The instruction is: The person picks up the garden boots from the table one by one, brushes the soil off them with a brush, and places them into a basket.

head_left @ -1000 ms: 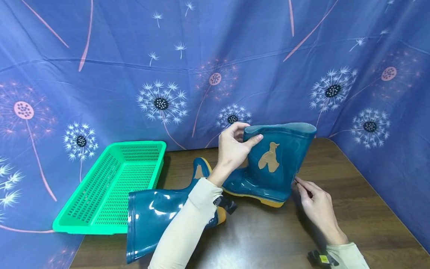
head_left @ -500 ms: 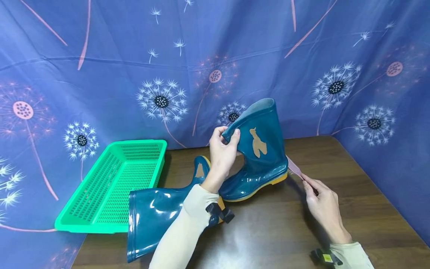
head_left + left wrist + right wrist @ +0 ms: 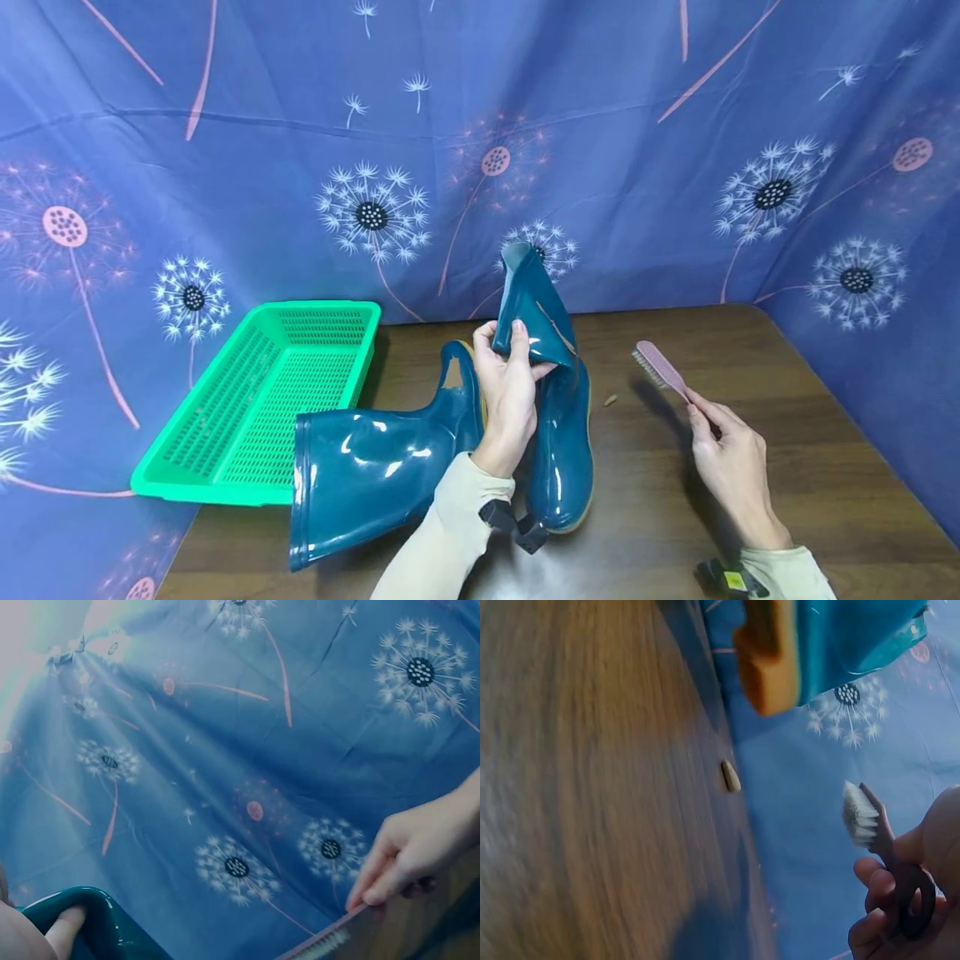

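My left hand (image 3: 510, 400) pinches the top edge of a blue-green rubber boot (image 3: 562, 450), which has a yellow sole and a tan patch on its shaft. The shaft folds under the grip and the toe points toward me. In the left wrist view, a finger (image 3: 67, 930) lies on the boot's rim. My right hand (image 3: 731, 467) holds a pink brush (image 3: 660, 365) by its handle, bristles facing left and down, apart from the boot. Bristles (image 3: 859, 814) show pale in the right wrist view. A second matching boot (image 3: 367, 467) lies on its side left of my left wrist.
A green plastic basket (image 3: 225, 492) stands at the left of the wooden table (image 3: 825, 467). A small tan piece (image 3: 611, 401) lies between boot and brush. A blue dandelion-print cloth (image 3: 600, 167) hangs behind the table and along its right side.
The boot has turned from sideways to toe toward me, its shaft now folded. The brush has come out from behind the boot to its right. The small tan piece now shows on the table.
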A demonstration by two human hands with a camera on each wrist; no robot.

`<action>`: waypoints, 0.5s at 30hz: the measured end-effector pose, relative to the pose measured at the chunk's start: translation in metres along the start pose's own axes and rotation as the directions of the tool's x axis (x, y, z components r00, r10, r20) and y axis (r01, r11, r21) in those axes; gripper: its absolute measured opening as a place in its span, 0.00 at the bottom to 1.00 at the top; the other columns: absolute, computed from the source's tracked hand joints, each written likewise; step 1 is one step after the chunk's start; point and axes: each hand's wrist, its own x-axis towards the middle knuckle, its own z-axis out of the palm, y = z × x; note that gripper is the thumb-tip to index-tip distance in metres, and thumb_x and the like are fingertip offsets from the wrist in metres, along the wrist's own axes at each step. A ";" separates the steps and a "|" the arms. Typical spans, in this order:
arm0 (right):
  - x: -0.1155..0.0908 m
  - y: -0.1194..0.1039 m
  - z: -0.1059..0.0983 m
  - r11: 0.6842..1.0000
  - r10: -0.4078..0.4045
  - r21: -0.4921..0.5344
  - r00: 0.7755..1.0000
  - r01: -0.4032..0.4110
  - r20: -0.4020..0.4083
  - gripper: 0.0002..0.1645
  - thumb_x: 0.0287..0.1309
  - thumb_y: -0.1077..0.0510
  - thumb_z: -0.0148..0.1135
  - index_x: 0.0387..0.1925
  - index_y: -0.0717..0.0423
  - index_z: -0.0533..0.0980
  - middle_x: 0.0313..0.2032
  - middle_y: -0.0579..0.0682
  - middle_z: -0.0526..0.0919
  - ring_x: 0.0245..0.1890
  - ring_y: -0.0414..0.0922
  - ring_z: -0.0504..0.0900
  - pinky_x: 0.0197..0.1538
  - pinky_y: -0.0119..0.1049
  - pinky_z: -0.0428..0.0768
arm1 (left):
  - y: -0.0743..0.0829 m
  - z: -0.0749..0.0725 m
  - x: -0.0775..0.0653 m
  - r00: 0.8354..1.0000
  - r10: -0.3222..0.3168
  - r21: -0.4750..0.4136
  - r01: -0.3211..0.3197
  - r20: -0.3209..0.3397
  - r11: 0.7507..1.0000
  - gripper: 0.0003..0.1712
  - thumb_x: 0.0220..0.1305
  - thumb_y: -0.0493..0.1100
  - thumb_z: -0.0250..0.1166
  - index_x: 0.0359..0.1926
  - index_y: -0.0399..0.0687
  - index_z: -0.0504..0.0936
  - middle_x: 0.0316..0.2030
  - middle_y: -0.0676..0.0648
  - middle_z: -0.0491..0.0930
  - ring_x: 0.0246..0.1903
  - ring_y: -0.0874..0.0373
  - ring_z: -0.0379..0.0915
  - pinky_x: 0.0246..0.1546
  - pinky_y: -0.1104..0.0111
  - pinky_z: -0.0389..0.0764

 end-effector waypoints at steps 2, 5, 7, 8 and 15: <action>-0.001 -0.003 0.002 1.000 -0.015 0.015 1.000 0.015 0.006 0.17 0.69 0.64 0.67 0.56 0.53 0.88 0.45 0.56 0.92 0.34 0.14 0.68 0.38 0.23 0.69 | -0.004 -0.008 -0.003 1.000 -0.007 -0.004 0.007 -0.025 1.000 0.10 0.83 0.40 0.56 0.57 0.43 0.66 0.54 0.35 0.80 0.48 0.45 0.88 0.45 0.38 0.87; -0.004 -0.012 0.006 0.998 -0.037 0.042 0.999 0.036 0.015 0.18 0.69 0.66 0.67 0.57 0.53 0.88 0.44 0.55 0.92 0.36 0.13 0.70 0.40 0.20 0.68 | -0.010 -0.022 -0.005 0.998 -0.005 0.002 0.005 -0.064 1.000 0.11 0.83 0.40 0.56 0.58 0.42 0.66 0.55 0.35 0.79 0.48 0.46 0.88 0.46 0.40 0.87; -0.007 -0.019 0.010 0.996 -0.056 0.070 0.998 0.054 0.023 0.19 0.69 0.68 0.66 0.57 0.53 0.88 0.43 0.55 0.92 0.36 0.14 0.71 0.41 0.19 0.69 | -0.013 -0.031 -0.006 0.996 0.012 0.022 -0.011 -0.083 1.000 0.12 0.83 0.41 0.56 0.59 0.42 0.66 0.56 0.35 0.79 0.50 0.46 0.88 0.47 0.42 0.88; -0.010 -0.023 0.012 0.994 -0.063 0.087 0.998 0.060 0.030 0.19 0.69 0.68 0.66 0.58 0.53 0.87 0.42 0.55 0.91 0.35 0.15 0.71 0.40 0.19 0.69 | -0.013 -0.036 -0.007 0.996 0.023 0.041 -0.020 -0.089 0.999 0.12 0.84 0.42 0.56 0.59 0.43 0.66 0.56 0.36 0.78 0.51 0.45 0.87 0.47 0.42 0.88; -0.025 -0.060 0.029 0.949 -0.199 0.271 0.972 0.159 0.126 0.23 0.70 0.73 0.61 0.62 0.56 0.84 0.39 0.54 0.89 0.33 0.25 0.76 0.34 0.20 0.70 | -0.002 -0.066 -0.016 0.997 0.069 0.160 -0.064 -0.028 0.985 0.19 0.82 0.40 0.58 0.65 0.40 0.62 0.65 0.33 0.74 0.62 0.35 0.82 0.52 0.44 0.87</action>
